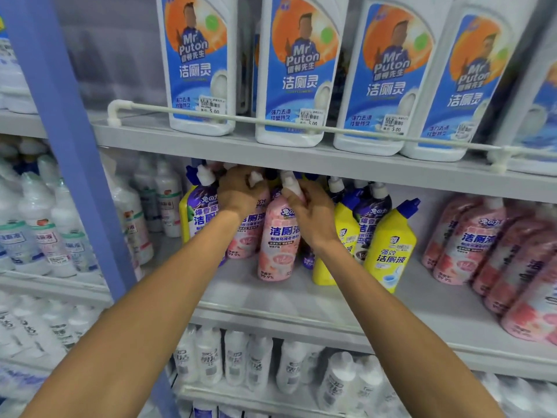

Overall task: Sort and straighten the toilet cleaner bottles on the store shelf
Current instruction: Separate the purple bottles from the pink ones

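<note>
On the middle shelf (271,300) stands a mixed cluster of toilet cleaner bottles. My left hand (239,193) grips the neck of a pink bottle (248,233) at the back. My right hand (313,212) grips the white-capped neck of a second pink bottle (278,239), which stands nearer the front. A purple bottle (200,206) stands to the left of my left hand. Two yellow bottles with blue caps (391,245) and a dark purple bottle (369,218) stand just right of my right hand.
A group of pink bottles (494,251) leans at the shelf's right end. Large white Mr Puton bottles (298,73) line the upper shelf behind a rail (271,120). White bottles (259,360) fill the lower shelf. A blue upright post (75,146) divides off the left bay.
</note>
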Demonstrator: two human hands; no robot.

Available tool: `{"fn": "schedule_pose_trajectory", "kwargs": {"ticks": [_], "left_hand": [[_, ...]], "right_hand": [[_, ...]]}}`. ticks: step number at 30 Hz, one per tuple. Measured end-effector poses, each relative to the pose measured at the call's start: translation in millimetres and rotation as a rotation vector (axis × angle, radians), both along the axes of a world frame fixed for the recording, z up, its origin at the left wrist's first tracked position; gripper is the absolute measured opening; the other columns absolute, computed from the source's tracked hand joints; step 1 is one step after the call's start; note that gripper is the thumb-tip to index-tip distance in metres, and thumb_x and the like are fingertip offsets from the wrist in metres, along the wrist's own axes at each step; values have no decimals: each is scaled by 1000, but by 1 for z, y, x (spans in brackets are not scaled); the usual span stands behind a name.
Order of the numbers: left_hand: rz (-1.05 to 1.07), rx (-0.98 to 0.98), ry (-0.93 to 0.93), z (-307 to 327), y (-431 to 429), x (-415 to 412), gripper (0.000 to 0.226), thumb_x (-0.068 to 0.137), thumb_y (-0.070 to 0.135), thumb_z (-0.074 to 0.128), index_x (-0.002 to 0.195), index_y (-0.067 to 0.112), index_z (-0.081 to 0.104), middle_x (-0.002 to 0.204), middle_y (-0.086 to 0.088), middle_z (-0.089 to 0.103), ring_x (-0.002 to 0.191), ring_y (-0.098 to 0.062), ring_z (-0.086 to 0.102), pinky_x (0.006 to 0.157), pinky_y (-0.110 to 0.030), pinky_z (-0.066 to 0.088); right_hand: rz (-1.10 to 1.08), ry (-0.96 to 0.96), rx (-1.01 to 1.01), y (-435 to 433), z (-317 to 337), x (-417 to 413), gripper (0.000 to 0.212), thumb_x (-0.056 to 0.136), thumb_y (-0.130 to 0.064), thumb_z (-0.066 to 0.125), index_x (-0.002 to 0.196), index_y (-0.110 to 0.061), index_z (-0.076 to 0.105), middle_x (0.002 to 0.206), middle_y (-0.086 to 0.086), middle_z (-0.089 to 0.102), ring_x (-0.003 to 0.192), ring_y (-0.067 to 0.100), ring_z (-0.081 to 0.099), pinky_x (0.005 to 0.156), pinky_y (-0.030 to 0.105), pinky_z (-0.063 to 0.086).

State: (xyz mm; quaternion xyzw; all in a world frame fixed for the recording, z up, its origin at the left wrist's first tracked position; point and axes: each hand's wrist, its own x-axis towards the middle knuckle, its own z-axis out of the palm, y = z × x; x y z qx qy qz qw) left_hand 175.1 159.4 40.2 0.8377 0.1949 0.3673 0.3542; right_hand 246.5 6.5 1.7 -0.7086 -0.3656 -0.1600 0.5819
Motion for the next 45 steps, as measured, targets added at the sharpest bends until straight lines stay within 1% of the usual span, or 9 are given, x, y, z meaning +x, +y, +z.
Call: {"fn": "schedule_pose_trajectory", "kwargs": {"ticks": [6, 9, 11, 14, 17, 21, 32, 40, 45], "left_hand": [[-14, -155, -99, -9, 0, -11, 21, 83, 25, 82, 99, 11, 77, 91, 3, 69, 92, -24, 68, 88, -34, 55], [-138, -227, -132, -7, -9, -25, 22, 83, 23, 83, 102, 13, 77, 93, 2, 71, 88, -16, 65, 89, -30, 55], [-227, -219, -78, -9, -16, -34, 22, 84, 27, 82, 102, 17, 75, 93, 5, 73, 83, -10, 66, 79, -21, 53], [-369, -343, 14, -38, -14, -44, 27, 80, 32, 84, 97, 14, 74, 90, 0, 77, 84, -16, 74, 74, -30, 61], [-404, -460, 112, -92, -19, -60, 44, 73, 15, 89, 113, 15, 70, 96, 5, 77, 88, -11, 74, 78, -28, 62], [-425, -541, 47, -132, -28, -72, 47, 71, 9, 89, 111, 22, 68, 99, 5, 78, 91, -18, 75, 73, -37, 64], [-673, -524, 2, -92, -107, -44, 50, 76, 2, 84, 121, 11, 66, 102, 8, 78, 95, -7, 74, 74, -20, 59], [-757, -527, 119, -122, -224, 24, 56, 65, 24, 94, 116, 22, 70, 106, 3, 78, 100, -18, 75, 88, -43, 60], [-697, -530, 140, -143, -283, 64, 55, 65, 26, 95, 113, 25, 70, 102, 9, 79, 96, -15, 75, 80, -36, 62]], "right_hand": [[-102, 37, -75, -46, 0, -9, 36, 96, -47, 68, 115, -16, 69, 102, 4, 73, 83, 9, 66, 72, 21, 49], [-88, 123, -64, -62, -6, -17, 47, 91, -55, 68, 122, -20, 68, 113, 0, 73, 100, 13, 69, 88, 33, 57], [-18, 199, 8, -68, -12, -26, 42, 92, -42, 75, 126, -18, 67, 116, -1, 73, 105, 14, 70, 93, 42, 58], [100, 259, 70, -74, -21, -39, 50, 90, -23, 80, 135, -21, 59, 124, -3, 69, 112, 11, 69, 92, 34, 59], [57, 343, -6, -73, -39, -49, 57, 85, -27, 86, 133, -22, 55, 119, -5, 71, 105, 5, 70, 80, 23, 60], [60, 528, 18, -69, -78, -61, 60, 82, -17, 87, 133, -9, 56, 112, 7, 75, 97, 21, 73, 67, 30, 63], [-98, 444, 189, -163, -46, -51, 44, 85, -6, 82, 122, -5, 59, 101, 1, 76, 84, 14, 75, 64, 31, 63], [-291, 469, 135, -302, -69, 2, 45, 82, -9, 86, 119, -5, 61, 94, 4, 75, 77, 13, 73, 62, 27, 61], [-341, 492, 71, -359, -89, 44, 54, 81, -27, 88, 123, -10, 59, 107, 6, 76, 94, 26, 76, 69, 33, 63]]}}
